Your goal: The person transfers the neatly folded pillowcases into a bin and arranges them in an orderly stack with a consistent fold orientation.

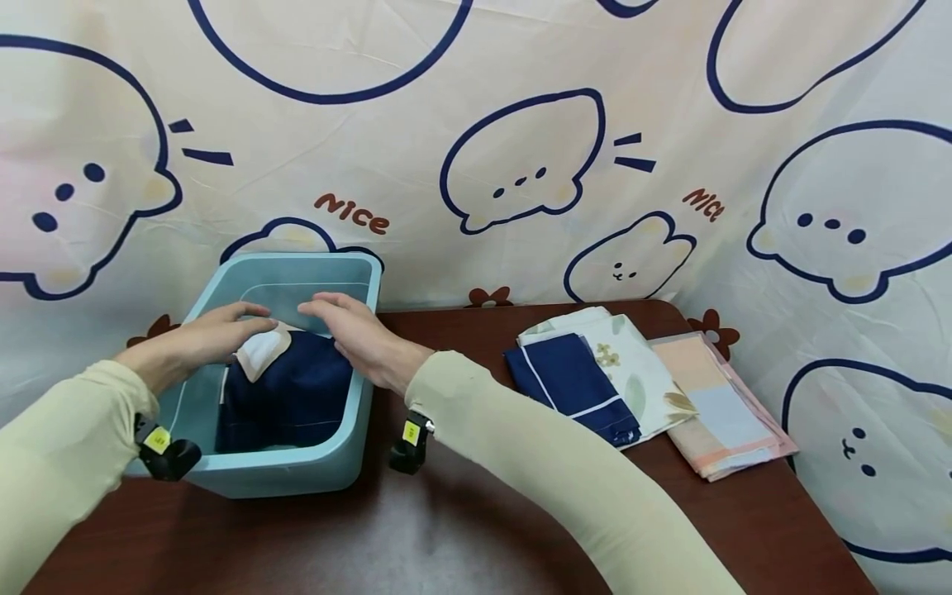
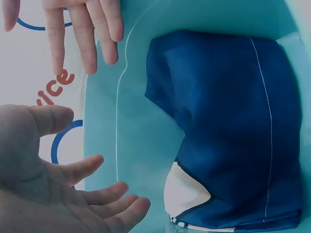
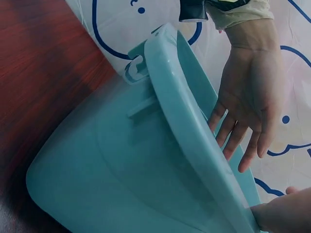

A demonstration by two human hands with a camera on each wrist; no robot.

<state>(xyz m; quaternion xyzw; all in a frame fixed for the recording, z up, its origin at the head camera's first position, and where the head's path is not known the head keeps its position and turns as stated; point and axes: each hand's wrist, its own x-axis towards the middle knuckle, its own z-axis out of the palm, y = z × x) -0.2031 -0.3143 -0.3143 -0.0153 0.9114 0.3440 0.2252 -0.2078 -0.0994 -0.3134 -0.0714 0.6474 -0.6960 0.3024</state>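
Observation:
A folded dark blue cloth [image 1: 297,401] with a cream-white patch at one corner lies inside the light blue plastic bin [image 1: 293,464]. My left hand [image 1: 208,340] hovers over the bin's left part, fingers spread and relaxed, holding nothing. My right hand [image 1: 363,340] is above the bin's right rim with its fingers extended, also with nothing in it. In the left wrist view both hands stand apart from the cloth [image 2: 218,126]. Only a small part of my right hand [image 3: 286,213] shows in the right wrist view, by the bin's rim.
To the right on the brown table [image 1: 476,529] lie a folded navy cloth [image 1: 561,380] with white lines, a white floral cloth [image 1: 625,351] and a peach-and-pink cloth [image 1: 721,413]. Behind the bin hangs a cartoon-printed curtain [image 1: 416,157].

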